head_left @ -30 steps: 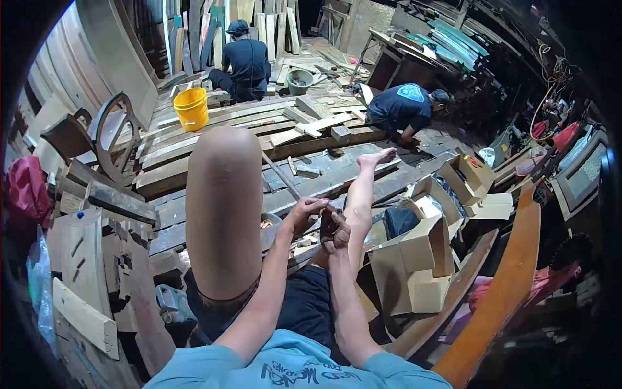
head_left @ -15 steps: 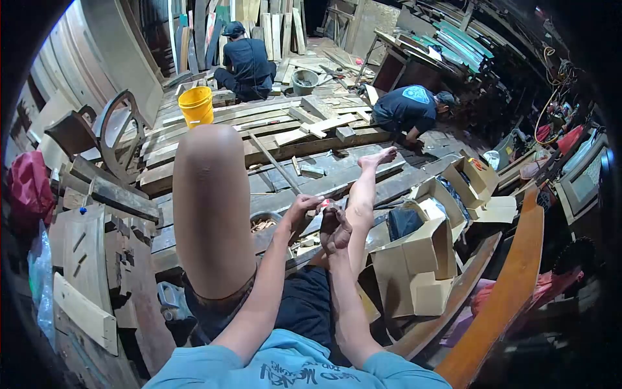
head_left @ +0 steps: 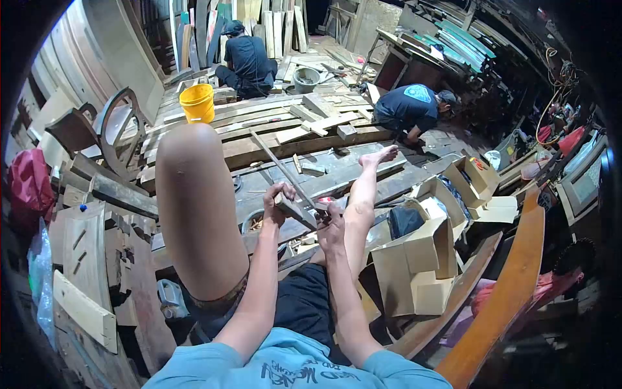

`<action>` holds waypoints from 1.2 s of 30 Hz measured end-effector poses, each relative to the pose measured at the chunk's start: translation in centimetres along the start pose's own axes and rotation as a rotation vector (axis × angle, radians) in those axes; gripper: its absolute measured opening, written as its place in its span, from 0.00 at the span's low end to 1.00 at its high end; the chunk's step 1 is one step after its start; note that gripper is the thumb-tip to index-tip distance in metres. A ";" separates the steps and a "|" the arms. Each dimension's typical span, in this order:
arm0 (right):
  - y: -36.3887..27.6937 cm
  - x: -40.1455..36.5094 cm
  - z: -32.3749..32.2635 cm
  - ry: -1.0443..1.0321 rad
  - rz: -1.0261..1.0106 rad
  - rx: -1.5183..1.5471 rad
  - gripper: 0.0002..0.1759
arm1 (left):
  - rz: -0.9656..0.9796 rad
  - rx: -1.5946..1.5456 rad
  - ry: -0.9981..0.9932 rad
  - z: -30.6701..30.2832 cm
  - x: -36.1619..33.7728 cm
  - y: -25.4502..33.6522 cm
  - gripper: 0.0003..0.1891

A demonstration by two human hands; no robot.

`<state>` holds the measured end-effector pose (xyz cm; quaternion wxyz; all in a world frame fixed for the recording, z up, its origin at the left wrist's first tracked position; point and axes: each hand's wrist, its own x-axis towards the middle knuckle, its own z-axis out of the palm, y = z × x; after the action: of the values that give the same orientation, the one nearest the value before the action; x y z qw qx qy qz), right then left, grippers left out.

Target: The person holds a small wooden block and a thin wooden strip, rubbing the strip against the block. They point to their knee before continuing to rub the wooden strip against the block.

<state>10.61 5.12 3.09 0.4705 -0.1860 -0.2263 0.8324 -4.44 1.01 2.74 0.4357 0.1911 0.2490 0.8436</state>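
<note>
My left hand (head_left: 275,206) is closed around a short, thick wooden piece (head_left: 297,212), which slants down toward my right hand. My right hand (head_left: 332,230) is curled at the lower end of this piece, beside a small red item (head_left: 325,200) whose kind I cannot make out. A long thin wooden stick (head_left: 275,160) runs from the planks down to between my hands; its lower end is partly hidden. Behind my left hand, a round container (head_left: 253,222) with wood chips is partly covered. My raised knee (head_left: 191,152) stands left of the hands.
Long planks (head_left: 227,139) spread ahead, with a yellow bucket (head_left: 197,104) and a grey bucket (head_left: 306,80). Two people (head_left: 249,61) (head_left: 408,110) crouch farther off. Open cardboard boxes (head_left: 414,256) stand at right, near a curved orange board (head_left: 502,292). Wooden chair parts (head_left: 120,126) lie left.
My left hand has moved left and up, and the thick wooden piece now shows in its grip. The red item sits slightly beyond my right hand. The yellow bucket and boxes stay put.
</note>
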 end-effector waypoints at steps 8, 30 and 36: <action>1.7 0.0 0.0 0.043 -0.210 -0.780 0.10 | -0.034 -0.195 0.178 -4.0 -0.7 -2.5 0.07; 5.2 3.0 -5.2 0.041 -0.136 -1.221 0.14 | -0.872 0.675 0.233 -8.2 -3.5 -6.8 0.12; 4.2 2.6 -4.3 0.005 -0.255 -1.184 0.12 | -0.652 0.787 0.383 -8.2 -3.4 -8.0 0.09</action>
<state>8.65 6.29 -3.04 0.3838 -0.3895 -0.6704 0.5015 -1.90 0.07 -8.86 0.5170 0.0958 0.6672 0.5276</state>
